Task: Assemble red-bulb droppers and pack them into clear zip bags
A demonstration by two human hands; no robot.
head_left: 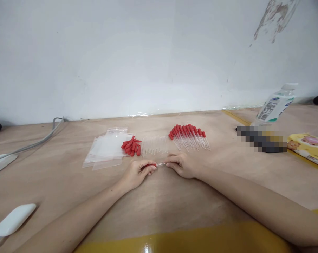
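Between my hands, just above the table, a clear glass dropper tube (160, 164) lies level. My left hand (140, 172) is closed around a red rubber bulb (154, 164), mostly hidden by the fingers, at the tube's left end. The fingertips of my right hand (182, 165) pinch the tube's other end. Beyond the left hand is a pile of red rubber bulbs (131, 146). To its right lies a row of bare glass tubes (154, 144). Farther right, several droppers with red bulbs fitted (189, 135) lie side by side, tips toward me.
Clear zip bags (103, 149) lie stacked left of the bulbs. At right are a plastic bottle (276, 105), a pixelated dark object (261, 138) and a yellow packet (309, 149). A grey cable (37, 140) and white device (13, 220) are at left; a wall (148, 59) closes the back.
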